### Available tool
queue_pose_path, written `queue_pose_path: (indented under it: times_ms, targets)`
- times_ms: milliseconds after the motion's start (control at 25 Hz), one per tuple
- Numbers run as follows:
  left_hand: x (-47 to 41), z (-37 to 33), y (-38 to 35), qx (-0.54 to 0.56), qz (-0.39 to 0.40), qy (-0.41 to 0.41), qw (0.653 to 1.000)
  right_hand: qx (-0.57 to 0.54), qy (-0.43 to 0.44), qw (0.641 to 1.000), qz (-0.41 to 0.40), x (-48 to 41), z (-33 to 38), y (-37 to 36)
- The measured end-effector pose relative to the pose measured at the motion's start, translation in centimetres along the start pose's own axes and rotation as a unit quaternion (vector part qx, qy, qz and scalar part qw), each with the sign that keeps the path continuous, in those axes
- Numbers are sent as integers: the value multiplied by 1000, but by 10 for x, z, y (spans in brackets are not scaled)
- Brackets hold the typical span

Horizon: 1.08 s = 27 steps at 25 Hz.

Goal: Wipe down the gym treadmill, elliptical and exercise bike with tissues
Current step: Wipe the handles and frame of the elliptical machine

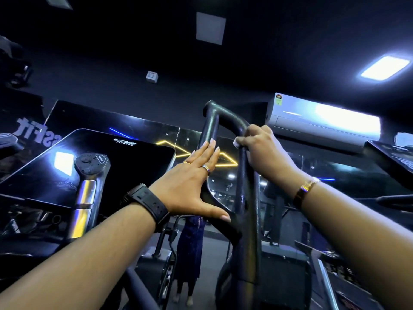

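While the dark gym spreads around us, we look up past a broad glossy console [134, 166] on the left, its black face catching a ceiling light, and a white air conditioner [324, 121] mounted high on the wall at the right. Between them rises the black handlebar [245, 198], a tall bar with a second branch that splits off low down, curves up on the left and rejoins it near the top. In front of the console stands a shorter grip [88, 193] with silver sections. Our left hand [192, 182] lies flat against the left branch, fingers straight and pressed together, pointing upward, the thumb spread wide along the lower curve. Our right hand [263, 151] is curled round the upright bar just below its top bend, squeezing a white tissue [235, 143] against it; only a small wad shows by the fingertips. A black watch [147, 202] sits on the left wrist, a gold bracelet [305, 190] on the right, and a ring [206, 168] on a left finger.
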<state>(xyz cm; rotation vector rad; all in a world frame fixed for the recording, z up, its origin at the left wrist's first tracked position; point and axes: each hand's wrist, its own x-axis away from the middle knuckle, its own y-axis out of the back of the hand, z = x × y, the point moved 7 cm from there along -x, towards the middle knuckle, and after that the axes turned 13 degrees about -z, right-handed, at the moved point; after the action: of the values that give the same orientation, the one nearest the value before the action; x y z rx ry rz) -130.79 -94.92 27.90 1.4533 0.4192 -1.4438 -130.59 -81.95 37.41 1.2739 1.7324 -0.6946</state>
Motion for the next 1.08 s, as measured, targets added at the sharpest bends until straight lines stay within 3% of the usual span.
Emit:
queue_pose_path:
  times_ms: [160, 360, 480, 720, 800, 960, 1080]
  targets:
    - [1, -3, 1, -15, 25, -16, 999, -22, 28, 998, -44, 58, 29, 29]
    - [4, -7, 2, -25, 40, -30, 998, -129, 53, 990, 23, 113, 71, 62]
    - [4, -6, 2, -28, 41, -46, 998, -225, -7, 971, 79, 100, 72, 69]
    - [2, -2, 2, -24, 8, -67, 997, -234, -55, 969, 51, 51, 80, 31]
    - [3, -3, -1, -25, 17, -72, 997, -238, -5, 970, 45, 75, 86, 35]
    - [3, -3, -1, -28, 14, -64, 997, -193, 201, 957, 76, 112, 98, 64]
    - [3, -3, 2, 2, -14, -71, 997, -191, 143, 970, 41, 88, 94, 56]
